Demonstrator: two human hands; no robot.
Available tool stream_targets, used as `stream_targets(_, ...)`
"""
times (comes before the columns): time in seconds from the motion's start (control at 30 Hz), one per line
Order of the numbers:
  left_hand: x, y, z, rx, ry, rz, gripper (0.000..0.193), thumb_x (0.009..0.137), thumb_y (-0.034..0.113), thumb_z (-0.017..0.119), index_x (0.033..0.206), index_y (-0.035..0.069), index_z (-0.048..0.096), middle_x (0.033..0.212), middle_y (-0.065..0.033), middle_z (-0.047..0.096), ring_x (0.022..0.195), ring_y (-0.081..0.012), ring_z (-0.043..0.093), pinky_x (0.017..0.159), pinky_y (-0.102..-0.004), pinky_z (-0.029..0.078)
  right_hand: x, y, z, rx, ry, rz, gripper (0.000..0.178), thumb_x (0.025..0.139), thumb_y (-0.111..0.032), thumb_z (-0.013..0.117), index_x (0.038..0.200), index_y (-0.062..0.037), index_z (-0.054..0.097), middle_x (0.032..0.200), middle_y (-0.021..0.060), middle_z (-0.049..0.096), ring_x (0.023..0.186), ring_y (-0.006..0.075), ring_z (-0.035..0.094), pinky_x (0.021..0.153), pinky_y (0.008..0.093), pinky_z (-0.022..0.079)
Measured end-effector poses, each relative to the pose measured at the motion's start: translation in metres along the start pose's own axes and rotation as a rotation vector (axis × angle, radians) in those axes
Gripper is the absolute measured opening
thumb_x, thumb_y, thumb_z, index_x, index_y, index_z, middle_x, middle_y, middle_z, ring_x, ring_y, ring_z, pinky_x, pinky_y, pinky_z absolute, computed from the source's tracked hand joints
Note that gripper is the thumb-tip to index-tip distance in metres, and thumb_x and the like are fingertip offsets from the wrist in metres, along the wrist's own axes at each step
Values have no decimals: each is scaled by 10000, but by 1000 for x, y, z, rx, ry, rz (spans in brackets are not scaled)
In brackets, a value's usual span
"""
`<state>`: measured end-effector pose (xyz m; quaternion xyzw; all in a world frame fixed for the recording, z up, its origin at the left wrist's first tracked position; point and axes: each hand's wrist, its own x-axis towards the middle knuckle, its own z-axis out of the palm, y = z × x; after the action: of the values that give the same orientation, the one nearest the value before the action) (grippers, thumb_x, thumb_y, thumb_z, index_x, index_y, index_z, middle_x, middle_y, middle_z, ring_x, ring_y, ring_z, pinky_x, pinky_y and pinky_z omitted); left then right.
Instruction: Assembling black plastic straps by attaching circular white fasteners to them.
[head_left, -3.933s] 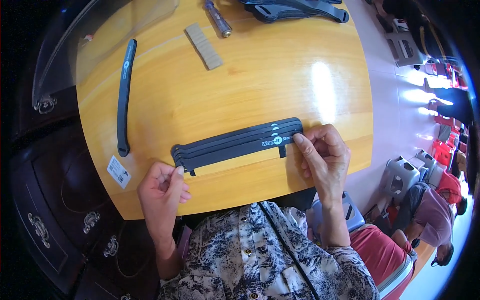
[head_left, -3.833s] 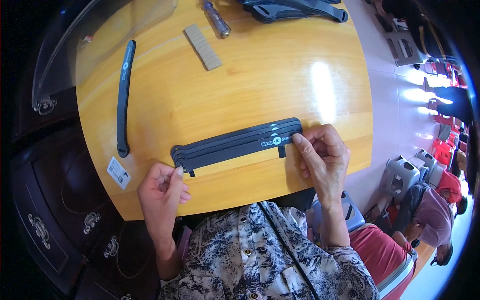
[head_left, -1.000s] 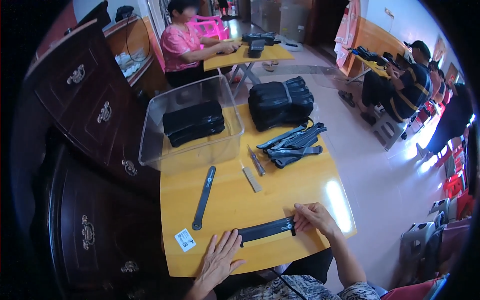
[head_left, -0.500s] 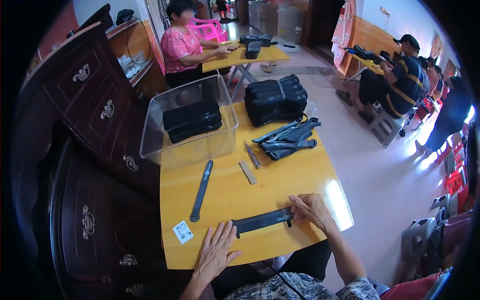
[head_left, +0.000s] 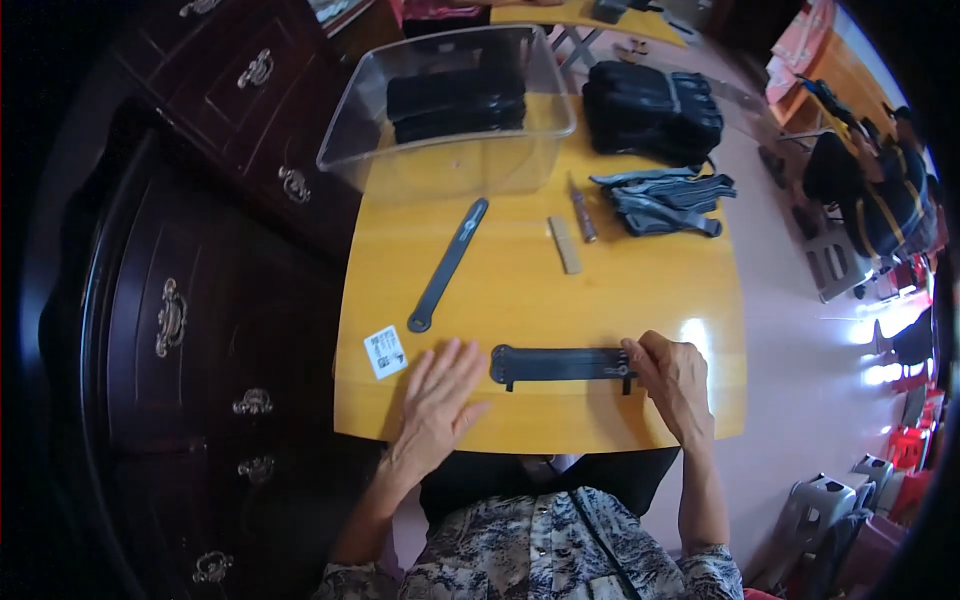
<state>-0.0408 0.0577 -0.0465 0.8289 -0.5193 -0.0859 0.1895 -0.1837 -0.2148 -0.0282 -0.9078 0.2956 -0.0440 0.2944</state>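
Note:
A dark grey-black flat strap [head_left: 560,365] with a rounded left end lies level across the near part of the table, two short black tabs jutting from its near edge. The fingers of my right hand [head_left: 675,385] are closed on its right end. My left hand [head_left: 438,400] hovers just left of the strap, open with fingers spread, apart from it. Farther left a single similar strap [head_left: 448,268] rests at a slant. Beside it lies a white printed label [head_left: 385,352], close to my left fingertips.
A clear plastic bin [head_left: 345,152] holding black bundles stands at the back left. Behind the strap lie a tan strip [head_left: 563,246], a thin pointed tool [head_left: 583,212], loose straps [head_left: 670,205] and a banded black bundle [head_left: 652,112]. Dark drawers [head_left: 170,340] flank the yellow table [head_left: 500,290].
My left hand has come away from the strap's left end, baring its rounded tip. My right hand stays at the right end, and the strap lies straighter. The view has tilted down.

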Motion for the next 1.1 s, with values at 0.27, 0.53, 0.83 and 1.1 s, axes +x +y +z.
stream_targets(0.27,10,-36,-11,6,512,-404,413,792,68,703,1175,-19,577,1134,-148,603,1044,-309,537,874,-374,459,4,-81,57,-23,-112,-532,271,875,-290,620,739,-58,589,583,141,597,560,294,622,523,384,485)
stream_targets(0.53,24,-48,8,22,498,-462,477,741,153,755,1162,20,575,1026,-141,566,996,-327,529,877,-418,423,1,-85,103,-226,-110,-638,193,916,-232,548,814,-70,522,657,91,624,567,247,638,501,347,493)
stream_targets(0.83,20,-29,3,-255,649,-447,337,796,-23,687,1113,4,576,996,-99,627,855,-203,636,764,-296,500,13,-98,77,32,-183,-506,228,874,-266,616,816,-53,558,727,131,628,636,303,642,558,395,498)
stream_targets(1.1,-2,10,-4,-1162,652,-412,429,862,-60,623,1274,-19,511,1074,-64,607,978,-108,600,853,-228,476,11,-118,74,630,-83,-602,129,846,-91,633,955,-26,610,952,133,577,785,320,615,709,378,511)
